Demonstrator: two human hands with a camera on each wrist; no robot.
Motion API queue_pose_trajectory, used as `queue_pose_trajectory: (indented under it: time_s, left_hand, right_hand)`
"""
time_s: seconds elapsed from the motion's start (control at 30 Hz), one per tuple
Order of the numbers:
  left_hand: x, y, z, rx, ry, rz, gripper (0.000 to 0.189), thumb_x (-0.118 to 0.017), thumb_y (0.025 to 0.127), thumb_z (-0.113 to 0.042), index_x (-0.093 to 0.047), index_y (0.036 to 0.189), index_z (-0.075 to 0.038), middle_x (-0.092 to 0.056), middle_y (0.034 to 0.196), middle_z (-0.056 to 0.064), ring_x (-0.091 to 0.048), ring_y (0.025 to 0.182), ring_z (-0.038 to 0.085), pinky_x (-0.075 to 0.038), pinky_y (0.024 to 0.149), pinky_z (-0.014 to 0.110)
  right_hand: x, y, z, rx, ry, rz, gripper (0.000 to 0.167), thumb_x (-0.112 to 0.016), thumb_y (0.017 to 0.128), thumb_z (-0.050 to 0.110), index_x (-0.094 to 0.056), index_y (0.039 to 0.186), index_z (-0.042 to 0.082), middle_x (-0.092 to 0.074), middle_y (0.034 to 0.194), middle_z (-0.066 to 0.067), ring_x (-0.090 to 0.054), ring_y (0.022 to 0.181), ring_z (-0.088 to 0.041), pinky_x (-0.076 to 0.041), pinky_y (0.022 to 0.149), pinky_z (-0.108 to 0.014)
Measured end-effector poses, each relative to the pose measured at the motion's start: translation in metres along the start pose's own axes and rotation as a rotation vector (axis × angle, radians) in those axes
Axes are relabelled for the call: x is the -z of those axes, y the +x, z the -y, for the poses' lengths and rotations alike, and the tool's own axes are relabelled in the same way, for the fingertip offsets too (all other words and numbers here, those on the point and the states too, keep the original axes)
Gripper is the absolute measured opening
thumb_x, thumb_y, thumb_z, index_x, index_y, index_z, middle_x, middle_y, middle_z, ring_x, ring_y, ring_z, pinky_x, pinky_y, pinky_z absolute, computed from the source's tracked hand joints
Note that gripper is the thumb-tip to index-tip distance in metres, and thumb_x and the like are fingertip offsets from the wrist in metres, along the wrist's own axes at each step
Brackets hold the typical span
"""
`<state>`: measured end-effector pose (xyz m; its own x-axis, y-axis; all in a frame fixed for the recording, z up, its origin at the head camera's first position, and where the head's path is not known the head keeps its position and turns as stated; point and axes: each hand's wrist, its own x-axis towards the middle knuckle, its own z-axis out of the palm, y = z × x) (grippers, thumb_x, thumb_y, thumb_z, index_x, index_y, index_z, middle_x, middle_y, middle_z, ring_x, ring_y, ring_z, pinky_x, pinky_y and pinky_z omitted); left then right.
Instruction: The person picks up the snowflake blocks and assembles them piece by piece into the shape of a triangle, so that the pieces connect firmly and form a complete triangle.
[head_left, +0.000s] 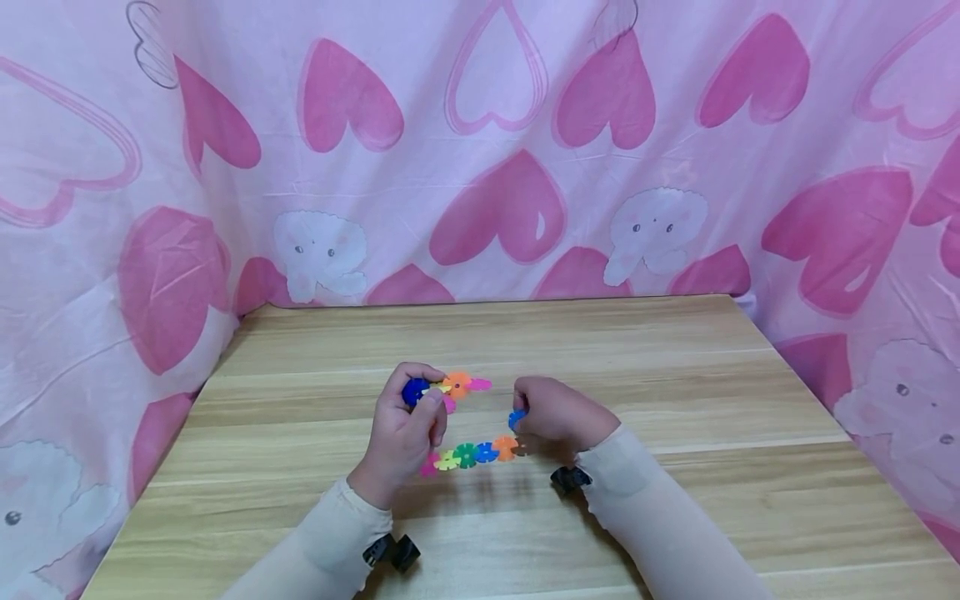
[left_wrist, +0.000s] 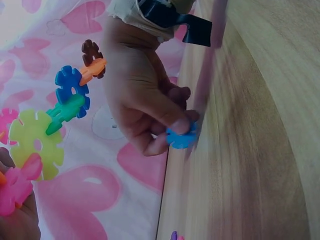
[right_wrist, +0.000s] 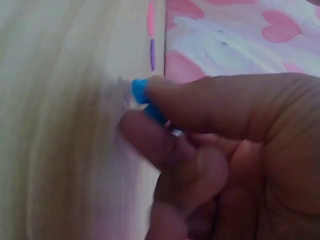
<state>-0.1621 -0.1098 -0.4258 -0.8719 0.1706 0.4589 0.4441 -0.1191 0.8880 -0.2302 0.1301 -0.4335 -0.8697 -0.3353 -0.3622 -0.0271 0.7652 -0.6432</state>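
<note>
My left hand [head_left: 405,429] grips a chain of interlocked plastic snowflake discs. Its lower run goes rightward through pink, yellow, a green disc [head_left: 466,455], blue and orange to a brown disc [left_wrist: 92,56] at the end. Above the thumb, a dark blue disc [head_left: 415,392], an orange disc [head_left: 456,384] and pink ones show beside the fingers. To the right, apart from the chain, my right hand [head_left: 562,412] pinches a bright blue snowflake disc [left_wrist: 181,137] between thumb and forefinger. Those fingertips hide part of the disc in the right wrist view.
Beneath both hands is a wood-grain table [head_left: 675,517]. A pink curtain with hearts [head_left: 498,208] hangs behind and along its sides. Black wrist-camera mounts [head_left: 392,552] sit on both sleeves. A thin purple piece [right_wrist: 152,55] appears edge-on in the right wrist view.
</note>
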Motion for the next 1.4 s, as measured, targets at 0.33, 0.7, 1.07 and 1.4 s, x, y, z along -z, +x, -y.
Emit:
queue_pose_trajectory:
  time_s: [0.33, 0.7, 1.07, 1.4]
  left_hand:
    - [0.002, 0.003, -0.001, -0.023, 0.008, -0.015, 0.015, -0.047, 0.109, -0.003, -0.049, 0.124, -0.001, -0.049, 0.066, 0.010, -0.050, 0.049, 0.021, -0.051, 0.047, 0.027]
    - [0.002, 0.003, -0.002, -0.039, 0.002, -0.028, 0.016, -0.048, 0.108, -0.002, -0.051, 0.124, 0.000, -0.050, 0.067, 0.010, -0.050, 0.050, 0.020, -0.051, 0.047, 0.027]
    - [0.002, 0.003, -0.001, -0.066, -0.021, -0.018, 0.016, -0.047, 0.108, 0.000, -0.051, 0.123, 0.000, -0.050, 0.066, 0.010, -0.049, 0.049, 0.020, -0.050, 0.046, 0.027]
    - [0.002, 0.001, -0.001, -0.043, -0.011, -0.028, 0.016, -0.047, 0.107, 0.000, -0.052, 0.123, 0.000, -0.050, 0.066, 0.010, -0.050, 0.049, 0.020, -0.052, 0.048, 0.028]
  right_hand:
    - [0.022, -0.013, 0.015, 0.552, 0.413, -0.191, 0.025, -0.072, 0.097, 0.001, -0.065, 0.120, 0.007, -0.064, 0.093, -0.013, -0.057, 0.078, -0.023, -0.053, 0.066, -0.025]
    - [0.024, -0.027, 0.023, 0.782, 0.495, -0.189, 0.020, -0.068, 0.097, -0.005, -0.065, 0.116, 0.001, -0.064, 0.097, -0.013, -0.060, 0.078, -0.023, -0.056, 0.069, -0.027]
    - [0.023, -0.029, 0.026, 0.766, 0.528, -0.212, 0.020, -0.069, 0.097, -0.004, -0.065, 0.116, 0.000, -0.064, 0.097, -0.011, -0.061, 0.080, -0.022, -0.057, 0.070, -0.027]
    - [0.021, -0.029, 0.026, 0.785, 0.534, -0.178, 0.021, -0.068, 0.097, -0.005, -0.065, 0.117, 0.001, -0.063, 0.097, -0.015, -0.060, 0.079, -0.022, -0.056, 0.070, -0.026]
